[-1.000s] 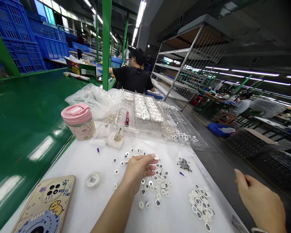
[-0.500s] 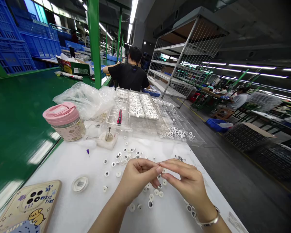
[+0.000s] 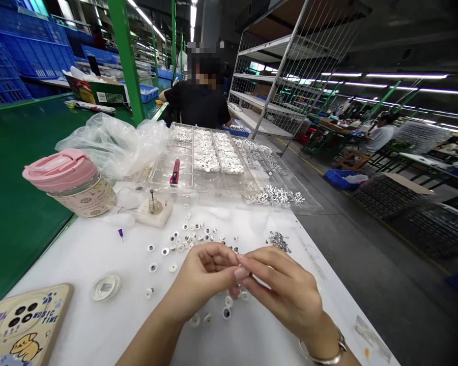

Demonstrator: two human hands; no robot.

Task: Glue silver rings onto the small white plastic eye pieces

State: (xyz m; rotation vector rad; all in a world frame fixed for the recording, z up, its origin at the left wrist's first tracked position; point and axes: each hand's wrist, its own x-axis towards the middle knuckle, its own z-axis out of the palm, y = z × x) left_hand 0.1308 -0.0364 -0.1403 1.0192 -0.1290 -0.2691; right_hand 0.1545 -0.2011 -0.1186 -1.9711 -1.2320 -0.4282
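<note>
Above the white work surface [image 3: 137, 325], my left hand [image 3: 209, 277] and my right hand [image 3: 286, 287] meet at the fingertips, both pinched. Whatever lies between the fingers is too small and covered to make out. Small white round discs, some with dark centres, are scattered under and beyond the hands; one such disc [image 3: 226, 312] lies just below the left fingers. A heap of small metal pins [image 3: 278, 241] sits beyond my right hand.
Behind stands a clear divided tray [image 3: 164, 178] holding white pieces and a red cutter [image 3: 174, 172]. To the left are a pink-lidded cup [image 3: 80, 188], a phone [image 3: 26, 325], a round white lid [image 3: 105, 287] and a purple needle tip [image 3: 121, 234]. A person in black [image 3: 198, 104] sits ahead.
The view has shifted, so most table items appear further left. My right thumb and fingers have drawn closer to the left fingertips. More of the metal pin heap shows.
</note>
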